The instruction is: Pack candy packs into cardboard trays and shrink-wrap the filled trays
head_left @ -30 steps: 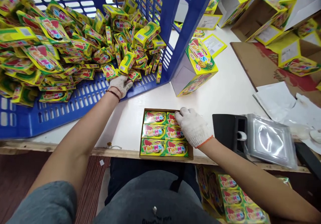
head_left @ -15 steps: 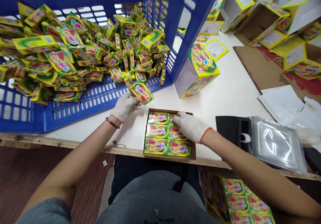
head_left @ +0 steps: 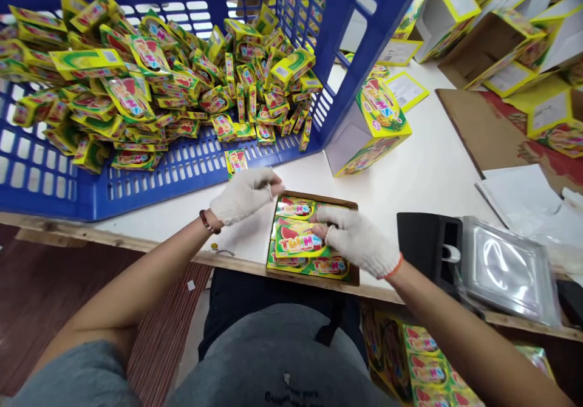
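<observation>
Both my hands wear white knitted gloves with the fingertips bare. My right hand (head_left: 357, 237) grips a small yellow-green candy box (head_left: 298, 238) marked TWINS by its right end, slightly tilted over the shallow cardboard tray (head_left: 354, 276). Inside the tray lie rows of matching candy boxes (head_left: 328, 266), partly covered by the held one. Near the tray's upper left corner, my left hand (head_left: 246, 195) has its fingers loosely stretched out, with nothing visible in them. Just behind it, one more candy box (head_left: 237, 162) lies at the basket's front edge, its lower part hidden by the glove.
A large blue plastic basket (head_left: 136, 197) heaped with candy boxes stands at the left. Beside it is an upright display carton (head_left: 373, 127). Several opened cartons (head_left: 492, 45) lie far right. A black device with a clear cover (head_left: 505, 273) sits on the table's right side.
The candy box from my left hand is now in my right hand over the tray. My left hand has moved right toward the tray. The view has shifted slightly.
</observation>
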Available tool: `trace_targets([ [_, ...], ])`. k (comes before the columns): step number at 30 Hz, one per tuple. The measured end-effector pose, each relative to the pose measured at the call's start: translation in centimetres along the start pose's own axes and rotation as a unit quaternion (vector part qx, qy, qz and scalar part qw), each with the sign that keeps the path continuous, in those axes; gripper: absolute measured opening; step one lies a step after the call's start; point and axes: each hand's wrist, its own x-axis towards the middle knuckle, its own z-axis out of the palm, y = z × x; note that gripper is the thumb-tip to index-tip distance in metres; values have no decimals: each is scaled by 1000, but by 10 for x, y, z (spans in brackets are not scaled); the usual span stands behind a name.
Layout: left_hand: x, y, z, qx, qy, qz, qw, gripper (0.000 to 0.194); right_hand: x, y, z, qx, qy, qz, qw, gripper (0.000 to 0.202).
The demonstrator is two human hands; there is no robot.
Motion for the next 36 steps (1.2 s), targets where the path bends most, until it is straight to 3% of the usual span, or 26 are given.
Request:
trace_targets([
  [2,15,-32,-13,99,140,-69,983,12,-12,13,25,18,2,50,999,14],
  [4,27,-62,-25,158,215,-132,955,23,-21,23,47,14,-3,54,998,11],
  [6,36,-80,-32,185,216,-171,943,49,-26,26,60,-30,6,16,999,8],
  [8,42,-87,-32,208,182,-180,944,74,-26,25,66,-96,15,-26,995,10],
  [10,47,-87,-27,222,152,-167,949,80,-22,24,66,-141,3,-48,989,11],
  [12,50,-84,-21,199,152,-156,955,67,-17,24,63,-150,-22,-54,987,10],
  [15,46,-77,-10,84,196,-146,966,41,-10,26,53,-116,-41,-69,990,6],
  [17,37,-68,-3,-7,218,-119,969,28,-5,24,44,-58,11,-69,996,3],
  [20,17,-42,6,-165,211,-45,962,30,5,14,32,98,115,-31,988,22],
  [24,-10,-3,18,-291,210,25,933,42,24,0,32,269,134,-12,954,43],
  [29,-35,16,32,-350,186,22,918,44,35,-1,32,128,248,-21,960,48],
  [30,-37,16,35,-355,166,16,920,41,34,0,29,112,238,-27,964,43],
  [33,-31,5,32,-297,111,12,949,27,28,7,21,115,134,-21,984,21],
  [36,5,-29,10,-148,182,-9,972,23,23,16,20,61,77,17,995,11],
])
